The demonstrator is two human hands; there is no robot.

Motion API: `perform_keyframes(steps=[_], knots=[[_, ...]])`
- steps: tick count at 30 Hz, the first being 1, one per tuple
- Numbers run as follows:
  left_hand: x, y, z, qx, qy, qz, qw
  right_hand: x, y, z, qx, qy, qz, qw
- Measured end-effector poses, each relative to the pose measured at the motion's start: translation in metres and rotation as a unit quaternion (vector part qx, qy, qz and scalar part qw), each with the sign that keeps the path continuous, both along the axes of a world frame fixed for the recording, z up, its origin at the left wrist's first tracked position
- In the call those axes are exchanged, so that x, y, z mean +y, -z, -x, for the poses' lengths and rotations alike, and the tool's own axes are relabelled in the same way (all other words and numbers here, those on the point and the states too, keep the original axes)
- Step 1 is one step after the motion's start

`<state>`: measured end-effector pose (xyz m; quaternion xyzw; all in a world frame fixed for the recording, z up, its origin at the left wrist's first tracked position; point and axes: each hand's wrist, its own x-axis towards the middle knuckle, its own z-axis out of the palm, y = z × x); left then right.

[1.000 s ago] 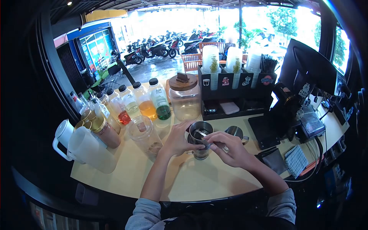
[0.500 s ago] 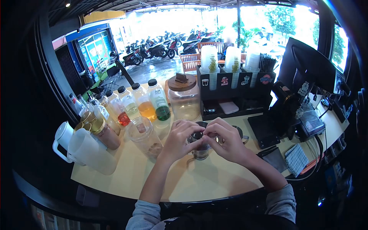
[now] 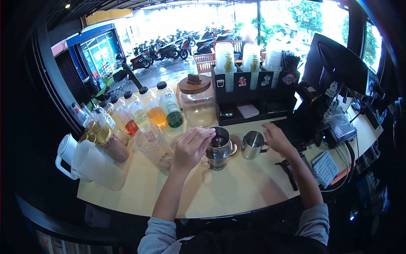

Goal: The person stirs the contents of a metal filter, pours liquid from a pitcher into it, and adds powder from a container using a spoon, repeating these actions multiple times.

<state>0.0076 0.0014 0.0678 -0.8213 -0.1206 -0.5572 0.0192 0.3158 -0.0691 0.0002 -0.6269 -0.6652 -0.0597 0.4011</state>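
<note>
My left hand [image 3: 189, 148] is beside the rim of a metal cup [image 3: 220, 138], fingers pinched together; what they hold, if anything, I cannot make out. That cup rests on a glass mug [image 3: 217, 164] and has something dark inside. Just right of it stands a steel pitcher [image 3: 252, 146], upright, its handle toward the right. My right hand [image 3: 280, 139] is raised close to the handle side of the pitcher, fingers partly extended, with nothing seen in them. A clear plastic jar [image 3: 155, 148] stands tilted in view, left of my left hand.
Bottles with coloured liquids [image 3: 172, 111] line the back left, near white jugs [image 3: 95, 165]. A wooden-lidded glass jar [image 3: 198, 106] and black cup holder [image 3: 256, 95] stand behind. At right are a black-handled tool [image 3: 289, 174], a checked cloth [image 3: 325, 168] and a machine [image 3: 341, 131].
My hands, earlier together over the metal cup, are now apart. The right hand has moved right, past the pitcher, and the left slightly left. The view has shifted a little.
</note>
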Motion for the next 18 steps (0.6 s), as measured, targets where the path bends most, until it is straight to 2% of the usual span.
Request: perform_keyframes(steps=[2,3,5,6,8,9,11,14,18], knots=[[-0.001,0.0,-0.001,-0.021,-0.011,0.03,0.999,-0.007,0.014,-0.011,0.062,0.043,0.165,0.983],[-0.001,0.0,-0.001,-0.02,-0.009,0.029,0.999,-0.012,0.015,-0.01,0.063,0.045,0.164,0.983],[-0.001,0.0,0.001,-0.05,-0.016,0.082,0.995,-0.023,0.014,-0.005,0.126,0.028,0.239,0.963],[0.0,0.0,0.002,-0.048,-0.016,0.082,0.995,-0.026,0.022,-0.004,0.127,0.029,0.238,0.962],[0.004,0.002,0.003,-0.08,-0.022,0.08,0.993,-0.031,0.04,-0.004,0.281,-0.071,0.185,0.939],[0.005,0.003,0.002,-0.079,-0.022,0.08,0.993,-0.034,0.042,-0.003,0.282,-0.071,0.185,0.939],[0.007,0.005,0.003,-0.115,-0.013,0.127,0.985,-0.036,0.046,-0.001,0.361,-0.121,0.167,0.909],[0.008,0.004,0.006,-0.128,-0.007,0.133,0.983,-0.031,0.053,-0.004,0.401,-0.104,0.129,0.901],[0.007,0.002,0.008,-0.125,-0.018,0.128,0.984,-0.02,0.026,-0.001,0.425,-0.095,0.095,0.895]])
